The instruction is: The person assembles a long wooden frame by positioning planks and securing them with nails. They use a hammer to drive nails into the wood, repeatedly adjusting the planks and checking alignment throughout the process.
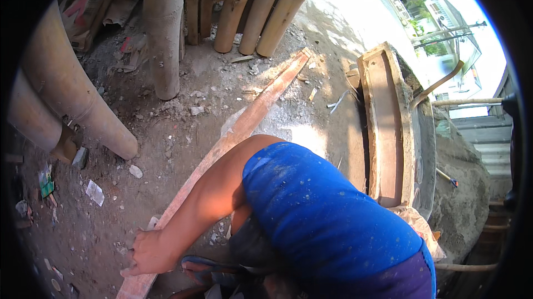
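A long, reddish, dusty wooden plank (240,127) lies slantwise over the dirt, from the lower left up to the middle. My right hand (151,252) is closed over the plank near its lower-left end. The arm reaches in from the lower right in a blue sleeve (322,204), elbow bent, and hides part of the plank's right side. Below the hand, partly behind the forearm, a foot in a sandal (202,268) shows in shadow. My left hand is not in view.
Thick bamboo poles (164,38) stand at the back and left. On the right stands a wooden-framed box (387,127), with a grey sand heap (461,204) beyond it. Stones, a plastic scrap (95,193) and a green wrapper (46,181) litter the ground.
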The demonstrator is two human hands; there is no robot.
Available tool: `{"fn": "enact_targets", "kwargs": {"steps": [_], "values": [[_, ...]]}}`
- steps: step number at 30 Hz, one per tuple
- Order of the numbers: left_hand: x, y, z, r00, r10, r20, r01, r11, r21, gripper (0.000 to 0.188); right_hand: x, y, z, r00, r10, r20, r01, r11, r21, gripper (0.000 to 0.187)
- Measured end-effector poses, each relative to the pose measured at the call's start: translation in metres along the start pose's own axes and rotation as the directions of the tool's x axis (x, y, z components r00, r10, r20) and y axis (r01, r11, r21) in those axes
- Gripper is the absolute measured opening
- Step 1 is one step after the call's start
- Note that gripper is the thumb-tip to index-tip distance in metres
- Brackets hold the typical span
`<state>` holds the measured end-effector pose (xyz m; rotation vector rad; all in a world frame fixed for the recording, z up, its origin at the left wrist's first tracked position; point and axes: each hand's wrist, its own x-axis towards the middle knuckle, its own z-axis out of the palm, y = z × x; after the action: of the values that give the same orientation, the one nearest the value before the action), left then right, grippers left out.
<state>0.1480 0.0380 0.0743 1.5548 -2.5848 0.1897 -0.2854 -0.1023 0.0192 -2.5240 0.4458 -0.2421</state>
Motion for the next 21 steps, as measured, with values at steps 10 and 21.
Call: {"fn": "enact_targets", "kwargs": {"steps": [10,21], "values": [[-0.018,0.000,0.006,0.988,-0.104,0.114,0.101,0.994,0.034,0.098,-0.027,0.019,-0.024,0.956,0.119,0.268,-0.166,0.972,0.163,0.067],[0.020,0.028,-0.006,0.986,-0.158,0.052,0.158,0.987,0.006,0.111,-0.019,0.012,-0.040,0.977,0.071,0.202,-0.107,0.978,0.177,0.053]]}}
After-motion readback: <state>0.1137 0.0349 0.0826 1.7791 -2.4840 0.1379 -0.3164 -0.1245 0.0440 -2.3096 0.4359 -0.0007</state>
